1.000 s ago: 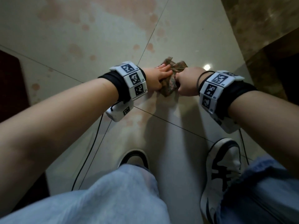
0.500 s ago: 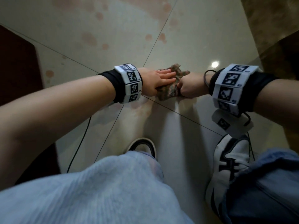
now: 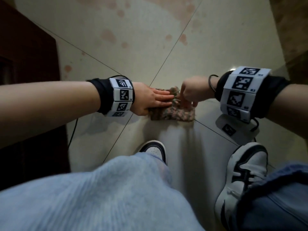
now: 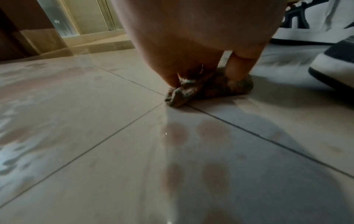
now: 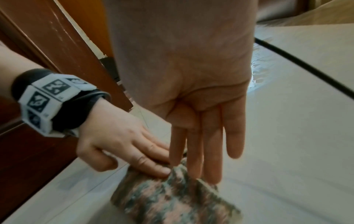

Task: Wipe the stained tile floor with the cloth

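Note:
A mottled brown-green cloth (image 3: pixel 173 112) lies folded on the pale tile floor (image 3: pixel 133 52), just ahead of my feet, where the grout lines cross. My left hand (image 3: pixel 155 99) lies flat on the cloth's left part, fingers straight and pressing down. In the right wrist view the left hand (image 5: pixel 124 145) has its thumb tucked at the cloth's (image 5: pixel 172 201) edge. My right hand (image 3: pixel 191 92) points its straight fingers (image 5: pixel 212 151) down onto the cloth's far right part. Pinkish stains (image 3: pixel 108 35) dot the tiles beyond the cloth, and the left wrist view shows more stains (image 4: pixel 174 133).
Dark wooden furniture (image 3: pixel 28 64) stands along the left. A brown marble step (image 3: pixel 291 22) runs along the right. My two white-and-black shoes (image 3: pixel 155 150) (image 3: pixel 241 172) and my knees fill the near side. A black cable (image 3: pixel 73 130) hangs from my left wrist.
My right hand has opened from a fist on the bunched cloth to straight fingers. The cloth now lies flatter and wider on the floor. My left hand stays pressed on it.

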{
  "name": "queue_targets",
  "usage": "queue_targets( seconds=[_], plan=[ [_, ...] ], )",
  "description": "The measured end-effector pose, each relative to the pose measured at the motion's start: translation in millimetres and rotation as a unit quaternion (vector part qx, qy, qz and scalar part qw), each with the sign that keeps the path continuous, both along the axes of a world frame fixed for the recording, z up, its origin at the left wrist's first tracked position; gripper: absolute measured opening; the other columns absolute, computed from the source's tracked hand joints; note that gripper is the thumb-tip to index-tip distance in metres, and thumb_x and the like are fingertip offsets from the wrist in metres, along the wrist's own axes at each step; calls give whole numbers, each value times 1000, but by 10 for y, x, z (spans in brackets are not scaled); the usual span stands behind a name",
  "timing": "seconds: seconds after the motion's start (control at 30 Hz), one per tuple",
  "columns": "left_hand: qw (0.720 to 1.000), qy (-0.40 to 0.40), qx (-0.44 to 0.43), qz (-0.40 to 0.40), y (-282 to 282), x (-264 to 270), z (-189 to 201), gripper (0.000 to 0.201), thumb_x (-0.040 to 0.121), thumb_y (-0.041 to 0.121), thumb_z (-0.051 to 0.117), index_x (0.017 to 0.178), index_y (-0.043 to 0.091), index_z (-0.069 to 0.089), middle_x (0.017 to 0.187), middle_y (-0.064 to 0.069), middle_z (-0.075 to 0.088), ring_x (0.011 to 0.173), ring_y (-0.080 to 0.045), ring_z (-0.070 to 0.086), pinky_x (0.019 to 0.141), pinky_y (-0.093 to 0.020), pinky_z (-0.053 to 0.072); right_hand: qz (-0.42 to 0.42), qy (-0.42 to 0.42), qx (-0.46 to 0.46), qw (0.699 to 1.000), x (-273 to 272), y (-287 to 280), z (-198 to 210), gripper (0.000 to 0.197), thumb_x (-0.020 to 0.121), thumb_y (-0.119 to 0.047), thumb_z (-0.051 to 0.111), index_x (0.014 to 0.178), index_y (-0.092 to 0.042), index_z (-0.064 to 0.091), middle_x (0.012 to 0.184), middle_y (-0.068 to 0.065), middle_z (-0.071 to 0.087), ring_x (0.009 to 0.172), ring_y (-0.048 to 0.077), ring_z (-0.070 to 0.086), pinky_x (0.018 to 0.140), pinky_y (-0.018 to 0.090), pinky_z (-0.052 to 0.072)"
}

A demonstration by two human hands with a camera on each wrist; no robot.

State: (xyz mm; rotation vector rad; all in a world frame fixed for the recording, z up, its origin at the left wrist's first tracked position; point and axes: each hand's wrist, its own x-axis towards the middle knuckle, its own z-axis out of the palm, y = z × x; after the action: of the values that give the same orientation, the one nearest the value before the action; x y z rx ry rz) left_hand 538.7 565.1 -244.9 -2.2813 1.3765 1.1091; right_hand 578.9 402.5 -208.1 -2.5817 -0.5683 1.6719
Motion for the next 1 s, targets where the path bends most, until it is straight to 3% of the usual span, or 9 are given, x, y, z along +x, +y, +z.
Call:
queue_targets(
  seconds=[0.07,0.13,0.27,0.33,0.4,0.6,0.9,1.0],
  plan=[
    [1000,4,4,-5,43,-39,9,75,91,25,40,153,19,-3,161,-5,-9,150,-16,-6,121,-27,1,15,-48,22,998,47,60,60,31,89,-3,46,109,-2,70,110,12,72,92,25,67,72,29,52],
    [1000,6,8,-7,83,-74,25,77,90,23,41,153,18,-2,161,-6,-7,150,-17,-6,122,-29,0,100,-99,66,988,34,90,72,34,88,-4,46,111,-12,70,114,9,70,101,26,64,77,27,49],
    [1000,-4,20,-7,209,-142,64,79,89,23,41,153,20,-4,161,-3,-9,150,-15,-7,120,-25,1,361,-154,111,913,-125,25,11,44,91,-18,44,135,-23,51,139,-2,50,127,22,50,96,34,49],
    [1000,-5,28,-12,269,-171,80,79,88,21,40,153,20,-4,161,-1,-10,150,-15,-6,119,-23,1,452,-156,118,870,-155,-24,-64,50,93,-17,37,144,-20,37,149,-2,38,136,21,40,105,36,44],
    [999,-4,38,-13,305,-192,100,77,89,20,39,153,20,-4,162,0,-10,150,-14,-5,119,-22,4,522,-150,121,831,-169,-80,-155,51,93,-14,31,145,-16,33,151,1,34,139,21,37,109,36,40],
    [998,19,65,-8,356,-266,147,78,88,20,39,153,24,-4,161,1,-11,150,-14,-4,121,-37,21,583,-123,132,792,-196,-41,-273,52,90,-13,32,143,-12,37,152,4,31,140,21,34,109,37,40],
    [991,67,108,-35,484,-444,178,80,86,19,40,153,28,-3,161,6,-13,150,-12,-2,114,-37,33,633,-93,135,757,-302,214,-308,54,87,-13,36,141,-9,39,151,8,32,135,29,42,105,41,42],
    [986,56,142,-61,479,-484,197,81,86,19,42,153,24,-3,161,1,-12,150,-15,-3,121,-37,20,632,-98,142,756,-309,275,-343,56,87,-14,36,143,-10,36,150,8,35,134,31,43,106,42,41]
  ],
)
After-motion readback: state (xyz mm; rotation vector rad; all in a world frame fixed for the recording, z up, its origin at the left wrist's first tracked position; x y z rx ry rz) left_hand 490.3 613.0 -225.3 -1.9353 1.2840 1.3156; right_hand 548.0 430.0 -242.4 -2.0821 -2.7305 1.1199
